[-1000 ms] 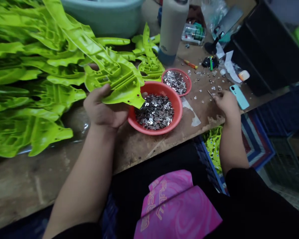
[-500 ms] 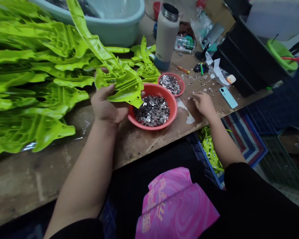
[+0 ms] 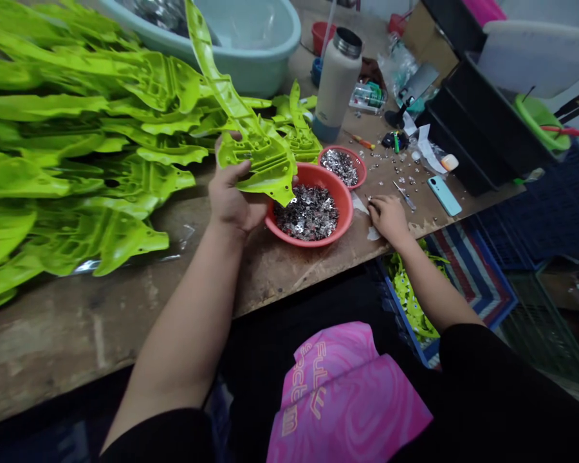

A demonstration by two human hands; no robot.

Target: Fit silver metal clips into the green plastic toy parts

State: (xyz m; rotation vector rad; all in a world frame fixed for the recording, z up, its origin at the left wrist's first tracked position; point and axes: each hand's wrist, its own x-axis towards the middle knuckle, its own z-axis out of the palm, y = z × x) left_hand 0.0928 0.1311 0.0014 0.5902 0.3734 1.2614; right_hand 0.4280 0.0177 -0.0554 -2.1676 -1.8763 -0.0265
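Observation:
My left hand (image 3: 231, 199) grips a long lime-green plastic part (image 3: 251, 135) by its wide end, holding it tilted up just left of a large red bowl (image 3: 340, 228) full of small shiny metal pieces. My right hand (image 3: 388, 217) rests on the worn wooden table (image 3: 280, 270) right of that bowl, fingers curled together at the tabletop; whether they hold anything is hidden. A smaller red bowl (image 3: 358, 159) of metal pieces sits just behind. Loose metal bits (image 3: 408, 180) lie scattered beyond my right hand.
A big pile of green plastic parts (image 3: 77, 161) covers the table's left. Behind stand a pale blue tub (image 3: 260, 58) and a beige bottle (image 3: 335, 83). A phone (image 3: 444, 195), a small screwdriver (image 3: 364, 140) and black bins (image 3: 482, 122) are at the right. A blue crate (image 3: 405, 302) with green parts sits below the table edge.
My right hand has drawn back from the scattered metal bits near the phone to the table edge beside the large red bowl. The left hand keeps its hold on the green part.

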